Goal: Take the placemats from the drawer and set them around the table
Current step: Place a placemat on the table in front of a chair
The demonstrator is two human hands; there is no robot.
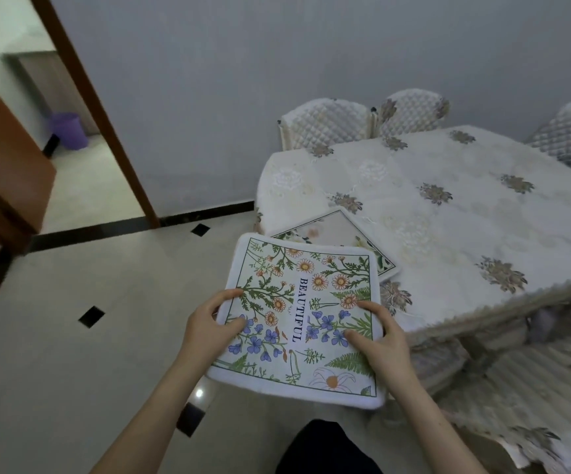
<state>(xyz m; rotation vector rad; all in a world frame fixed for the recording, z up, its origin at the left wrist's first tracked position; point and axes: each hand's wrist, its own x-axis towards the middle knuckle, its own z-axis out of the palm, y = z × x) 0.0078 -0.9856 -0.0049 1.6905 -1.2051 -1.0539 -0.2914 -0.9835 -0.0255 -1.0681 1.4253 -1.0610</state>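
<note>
Head view: gripping the floral placemat (302,316) by its two side edges, left hand (208,331) and right hand (381,343) each pinching it, just off the counter (465,213) corner. Sagging slightly between the hands, probably light, soft cloth. Another placemat (337,230) lying on the counter corner.

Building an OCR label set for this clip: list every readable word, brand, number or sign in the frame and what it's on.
"BEAUTIFUL": printed in dark capitals down the middle of the floral placemat, held by the left hand and right hand.
The second placemat on the table: no text visible on its exposed part.
Nothing else readable.
</note>
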